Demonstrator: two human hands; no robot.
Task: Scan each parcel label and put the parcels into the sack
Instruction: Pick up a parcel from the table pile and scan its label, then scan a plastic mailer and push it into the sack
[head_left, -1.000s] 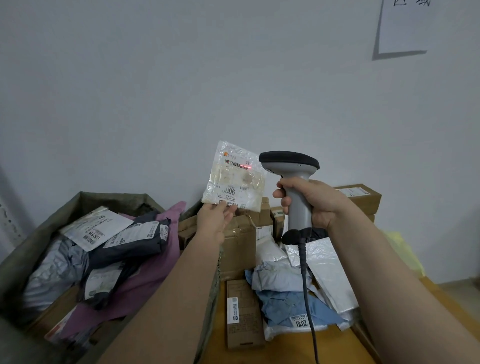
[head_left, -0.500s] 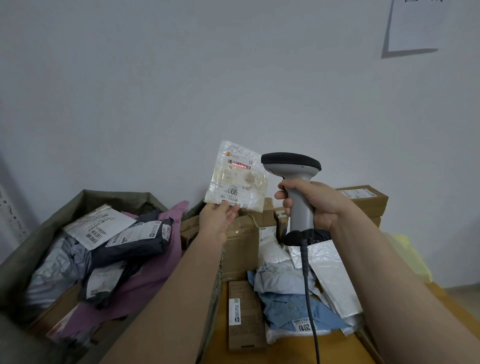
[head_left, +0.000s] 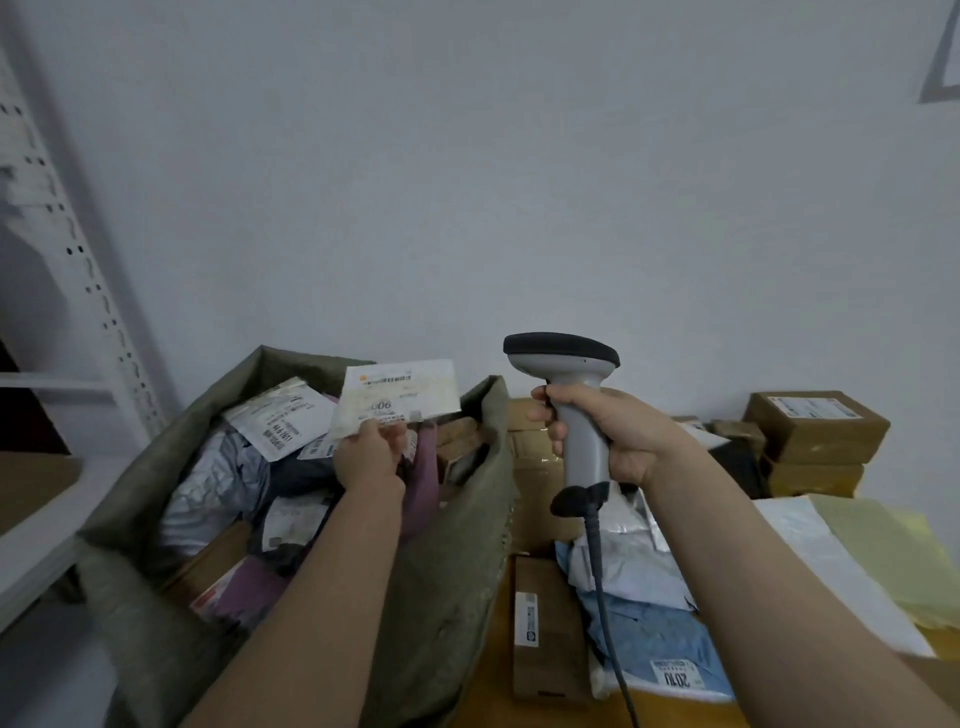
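Stretched both bare forearms forward and up from the bottom edge, well apart. Held the left grip (head_left: 370, 457) with its back to the camera, fingers curled, pinching the lower edge of a flat labelled parcel (head_left: 397, 397). Wrapped the right grip (head_left: 615, 436) round the handle of an upright barcode scanner (head_left: 563, 358), fingers curled across the handle's front, wrist nearly straight. Carried the right grip slightly higher than the left grip.
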